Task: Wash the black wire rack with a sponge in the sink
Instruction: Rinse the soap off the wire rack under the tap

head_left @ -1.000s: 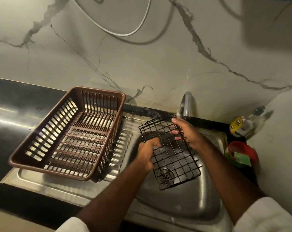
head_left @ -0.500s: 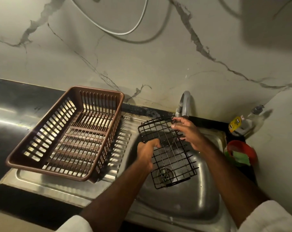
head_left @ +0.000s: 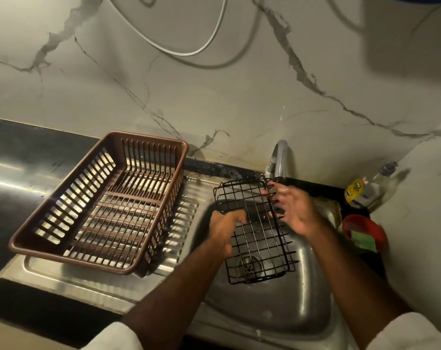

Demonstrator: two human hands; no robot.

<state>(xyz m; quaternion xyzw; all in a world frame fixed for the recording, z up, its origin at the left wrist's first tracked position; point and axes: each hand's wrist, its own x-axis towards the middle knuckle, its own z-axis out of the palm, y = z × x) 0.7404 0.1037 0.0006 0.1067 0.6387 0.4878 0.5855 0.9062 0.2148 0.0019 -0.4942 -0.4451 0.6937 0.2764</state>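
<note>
The step in hand looks like positioning: the black wire rack (head_left: 258, 238) is held tilted over the sink (head_left: 277, 314) at lower centre of the frame, its far end up under the faucet (head_left: 280, 157) and its near end low over the drain (head_left: 248, 265), with no scrubbing begun. The left hand (head_left: 223, 232) grips the rack's left edge, fingers curled round the wire. The right hand (head_left: 293, 212) lies along the right edge with fingers spread; I cannot tell whether they hook the wire or only touch it. Neither hand has a sponge, so the next move probably calls for the right hand to let go and reach to the red bowl (head_left: 379, 229) at the right of the frame, while the left hand alone keeps the rack steady. That bowl holds a green pad (head_left: 363, 242), most likely the sponge. A soap bottle (head_left: 364, 190) stands just behind it. The brown dish basket (head_left: 62, 257) sits on the drainboard (head_left: 184, 223) at left, and nothing shows inside it. The sink basin holds only the rack's lower end.
</note>
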